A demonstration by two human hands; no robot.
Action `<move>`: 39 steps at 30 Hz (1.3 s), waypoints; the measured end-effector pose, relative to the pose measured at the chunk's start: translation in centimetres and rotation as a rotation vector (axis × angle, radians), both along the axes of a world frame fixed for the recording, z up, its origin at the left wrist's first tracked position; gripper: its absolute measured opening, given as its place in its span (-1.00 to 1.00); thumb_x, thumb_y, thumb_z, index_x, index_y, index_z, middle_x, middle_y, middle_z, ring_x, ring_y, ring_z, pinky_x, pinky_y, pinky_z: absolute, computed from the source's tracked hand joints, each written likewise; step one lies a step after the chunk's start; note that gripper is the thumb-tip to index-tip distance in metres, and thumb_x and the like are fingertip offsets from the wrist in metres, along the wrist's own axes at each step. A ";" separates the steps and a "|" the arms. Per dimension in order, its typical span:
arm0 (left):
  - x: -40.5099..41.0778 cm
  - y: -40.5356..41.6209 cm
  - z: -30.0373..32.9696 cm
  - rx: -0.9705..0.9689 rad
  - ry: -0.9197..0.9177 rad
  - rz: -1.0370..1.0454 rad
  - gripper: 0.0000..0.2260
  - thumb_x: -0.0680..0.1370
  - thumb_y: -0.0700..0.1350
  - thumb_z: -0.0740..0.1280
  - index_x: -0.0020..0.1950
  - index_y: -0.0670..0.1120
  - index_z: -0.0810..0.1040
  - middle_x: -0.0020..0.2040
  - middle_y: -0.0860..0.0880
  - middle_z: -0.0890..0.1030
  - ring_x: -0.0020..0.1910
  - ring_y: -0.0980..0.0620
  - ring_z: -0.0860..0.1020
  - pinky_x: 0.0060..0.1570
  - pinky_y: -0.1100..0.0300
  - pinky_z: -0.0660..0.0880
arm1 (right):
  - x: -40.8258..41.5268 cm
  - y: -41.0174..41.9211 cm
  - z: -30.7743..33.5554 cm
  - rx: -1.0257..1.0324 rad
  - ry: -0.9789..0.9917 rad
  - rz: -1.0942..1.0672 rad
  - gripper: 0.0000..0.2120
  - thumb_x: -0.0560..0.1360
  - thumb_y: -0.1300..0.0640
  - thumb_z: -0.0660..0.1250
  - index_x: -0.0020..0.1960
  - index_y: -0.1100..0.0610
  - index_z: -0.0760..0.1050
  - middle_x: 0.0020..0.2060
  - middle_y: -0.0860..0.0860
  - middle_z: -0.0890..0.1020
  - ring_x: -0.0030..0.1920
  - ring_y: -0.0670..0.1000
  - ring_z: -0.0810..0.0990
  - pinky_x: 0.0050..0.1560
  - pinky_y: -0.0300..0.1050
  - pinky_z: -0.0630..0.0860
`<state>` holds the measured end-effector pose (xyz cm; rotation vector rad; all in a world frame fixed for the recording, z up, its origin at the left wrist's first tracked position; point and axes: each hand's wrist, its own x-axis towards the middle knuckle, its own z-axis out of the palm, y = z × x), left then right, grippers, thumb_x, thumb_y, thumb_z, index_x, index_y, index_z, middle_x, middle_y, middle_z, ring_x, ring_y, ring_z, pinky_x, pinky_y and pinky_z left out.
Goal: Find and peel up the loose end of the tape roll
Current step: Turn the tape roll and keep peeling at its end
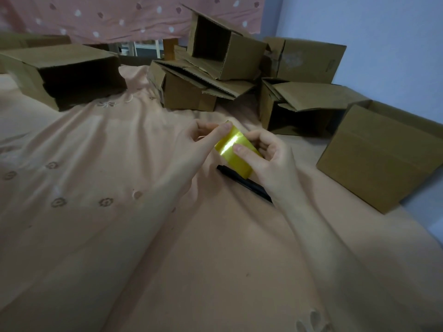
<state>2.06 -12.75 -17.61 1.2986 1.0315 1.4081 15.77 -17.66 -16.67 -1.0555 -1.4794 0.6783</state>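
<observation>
Between our 2 hands, lifted a little above the bed, sits the yellow tape roll [233, 149]. Our left hand [199, 142] curls round its far end, with the thumb laid over the upper rim. Our right hand [268, 159] cups the near end from the other side, its thumb pressed flat on the glossy outer band. Each hand is closed on the roll, neither one loose.

We judge the grip is set this way so that the roll can be turned between the palms while the right thumb slides over the surface and feels for the ridge of the loose end. No raised edge shows on the side facing us; a bright streak of glare crosses the band and hides any seam there. So the end is not yet found, as far as we can tell.

The roll lies across the gap from hand to hand, tilted, its curved face up toward us. Just under it and under the right wrist a black marker [242, 182] rests on the peach bedsheet [96, 188]. Farther out, well apart from the hands, open cardboard boxes [191, 92] are heaped against the wall.
</observation>
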 end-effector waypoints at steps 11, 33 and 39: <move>-0.4 -0.2 0.3 -0.082 -0.046 -0.152 -0.92 0.48 0.02 0.40 -0.20 0.09 0.57 -0.04 0.11 0.62 0.08 0.15 0.55 0.06 0.19 0.40 | 0.5 0.2 0.0 -0.024 0.090 -0.048 -0.96 0.42 0.19 0.40 -0.15 0.15 0.56 -0.20 0.06 0.62 -0.19 -0.15 0.55 -0.19 -0.32 0.47; -0.9 -0.2 0.2 0.022 0.020 -0.228 -0.70 0.49 -0.16 0.21 0.03 0.15 0.65 0.13 0.14 0.63 0.19 0.20 0.52 0.11 0.22 0.40 | 0.8 0.3 0.2 -0.003 0.141 -0.131 -0.95 0.43 0.21 0.38 -0.15 0.18 0.54 -0.33 -0.06 0.53 -0.29 -0.22 0.49 -0.29 -0.39 0.43; -0.3 -0.7 0.2 0.256 0.237 -0.112 -0.75 0.55 -0.04 0.29 0.21 0.14 0.53 0.24 0.08 0.55 0.24 0.20 0.48 0.22 0.25 0.44 | 0.5 0.3 -0.3 0.069 -0.071 -0.129 -0.96 0.42 0.22 0.40 -0.15 0.19 0.56 -0.22 0.07 0.62 -0.21 -0.09 0.55 -0.21 -0.31 0.47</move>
